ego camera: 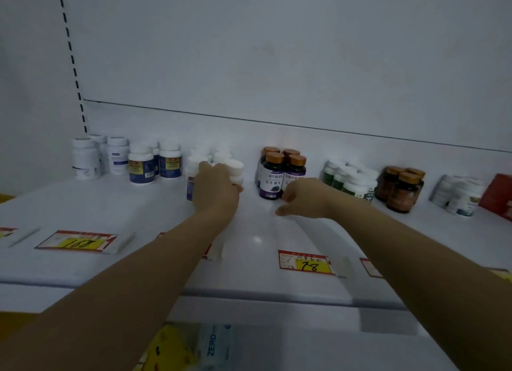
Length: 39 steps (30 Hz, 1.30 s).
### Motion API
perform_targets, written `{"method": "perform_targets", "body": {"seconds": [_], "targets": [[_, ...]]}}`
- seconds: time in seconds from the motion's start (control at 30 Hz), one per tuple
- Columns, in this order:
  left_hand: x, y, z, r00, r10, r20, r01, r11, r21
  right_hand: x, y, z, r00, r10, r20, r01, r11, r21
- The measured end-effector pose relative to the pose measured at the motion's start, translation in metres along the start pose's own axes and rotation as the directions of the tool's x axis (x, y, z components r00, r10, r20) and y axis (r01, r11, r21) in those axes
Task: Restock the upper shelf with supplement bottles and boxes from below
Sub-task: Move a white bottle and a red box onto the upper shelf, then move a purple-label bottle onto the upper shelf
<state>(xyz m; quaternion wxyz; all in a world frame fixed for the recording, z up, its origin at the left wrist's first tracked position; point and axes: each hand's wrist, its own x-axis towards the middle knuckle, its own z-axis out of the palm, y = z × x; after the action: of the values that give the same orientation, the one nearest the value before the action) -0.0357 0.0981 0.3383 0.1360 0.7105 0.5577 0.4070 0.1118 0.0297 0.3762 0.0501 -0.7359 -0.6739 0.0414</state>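
Bottles stand in groups along the back of the white upper shelf (257,240). My left hand (216,190) reaches into a cluster of white-capped bottles (234,168) and grips one of them. My right hand (304,197) hovers just in front of the purple-labelled bottles with orange caps (273,176), fingers loosely curled and holding nothing. Whether it touches them I cannot tell.
Left along the shelf stand white bottles (86,160) and blue-labelled ones (141,167). To the right are green-labelled bottles (352,182), brown bottles (401,190), more white bottles (457,196) and a red box (498,196). Price tags (306,262) line the front edge. Packages (194,348) lie on the shelf below.
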Motion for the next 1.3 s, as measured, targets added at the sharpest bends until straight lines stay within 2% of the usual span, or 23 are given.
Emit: {"method": "perform_targets", "body": {"seconds": [0.27,0.5,0.63,0.8,0.87,1.0,1.17,1.3], "targets": [[0.004,0.001,0.004,1.0,-0.019,-0.014,0.02,0.996,0.088,0.017,0.0,0.009,0.999,0.042,0.022,-0.042,0.999,-0.025],[-0.002,0.002,0.003,1.0,0.01,-0.026,-0.006,0.991,0.136,0.022,0.008,0.014,0.995,0.07,0.075,-0.061,0.991,-0.117],[-0.002,0.004,-0.011,0.993,0.021,0.115,-0.055,0.951,0.304,0.009,0.005,0.003,0.997,0.051,0.065,-0.042,0.991,-0.128],[-0.013,0.018,-0.036,0.93,-0.01,0.366,-0.128,0.928,0.351,-0.024,0.004,-0.015,0.996,0.074,0.044,-0.065,0.981,-0.181],[-0.023,0.027,-0.048,0.909,0.007,0.417,-0.17,0.919,0.355,-0.045,0.004,-0.023,0.996,0.088,0.03,-0.081,0.979,-0.187],[-0.055,0.046,-0.074,0.875,0.034,0.483,-0.222,0.915,0.338,-0.097,0.004,-0.039,0.992,0.124,-0.015,-0.125,0.977,-0.174],[-0.12,0.077,-0.093,0.842,0.143,0.52,-0.309,0.918,0.247,-0.186,0.014,-0.045,0.974,0.22,-0.057,-0.226,0.961,-0.16],[-0.186,0.108,-0.088,0.768,0.244,0.592,-0.395,0.908,0.139,-0.264,0.038,-0.037,0.944,0.329,-0.03,-0.329,0.931,-0.155]]}}
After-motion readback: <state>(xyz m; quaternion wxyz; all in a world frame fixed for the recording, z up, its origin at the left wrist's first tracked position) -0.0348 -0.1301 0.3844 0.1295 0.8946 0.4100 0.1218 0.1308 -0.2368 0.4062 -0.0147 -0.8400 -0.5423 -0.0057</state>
